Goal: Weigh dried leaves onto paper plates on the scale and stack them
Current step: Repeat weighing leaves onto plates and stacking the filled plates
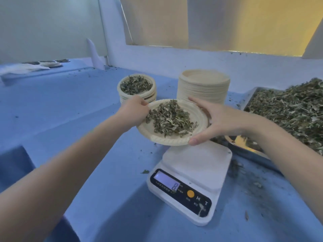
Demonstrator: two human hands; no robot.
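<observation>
Blue tabletop: left hand [135, 111] and right hand [219, 122] pinch opposite rims of the light, bendable paper plate [167, 138] of loose leaves [172, 117] above the scale [195, 163]; keep level.

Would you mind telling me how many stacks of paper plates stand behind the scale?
2: a short stack topped with dried leaves at the back left, and a tall stack of empty plates to its right. More plates lie far left, too blurred to count.

Cool bluish daylight from rear window [227, 23]; soft shadows; wide-angle bending at edges; slight blur.
</observation>
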